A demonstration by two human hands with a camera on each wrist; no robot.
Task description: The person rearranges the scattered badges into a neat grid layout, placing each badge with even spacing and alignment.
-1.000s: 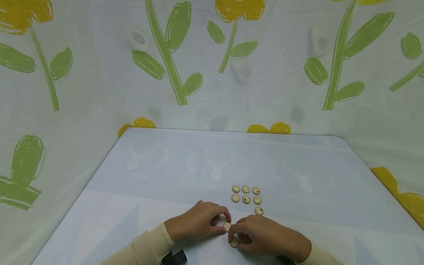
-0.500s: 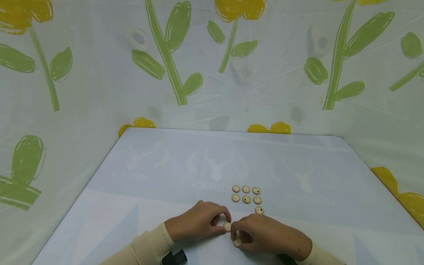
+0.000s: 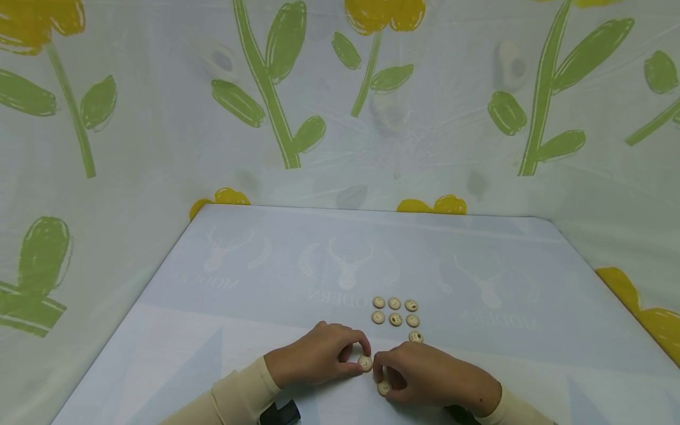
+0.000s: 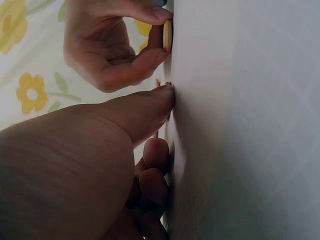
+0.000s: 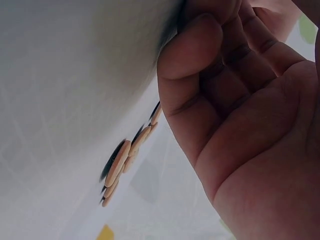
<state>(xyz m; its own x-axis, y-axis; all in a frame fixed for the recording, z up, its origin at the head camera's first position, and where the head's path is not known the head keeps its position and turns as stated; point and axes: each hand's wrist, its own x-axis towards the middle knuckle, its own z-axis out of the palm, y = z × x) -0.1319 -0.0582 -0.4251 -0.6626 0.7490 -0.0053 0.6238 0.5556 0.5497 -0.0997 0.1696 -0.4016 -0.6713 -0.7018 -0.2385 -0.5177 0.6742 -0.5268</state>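
Observation:
My left hand pinches a round pale wooden button between thumb and index finger, low over the white table. Just right of it, my right hand has a second wooden button by its edges between thumb and finger; the left wrist view catches this button edge-on, close to the tabletop. Beyond the hands, several matching buttons lie in two rows of three. One more button sits below the right column, partly covered by the right hand.
The pale table with faint deer-head prints reaches back to a flower-patterned curtain. A black object shows beneath the left sleeve. The right wrist view shows the laid-out buttons edge-on.
My right hand has slid its button a short way to the right, opening a gap from the left hand's button. The left hand has stayed nearly still.

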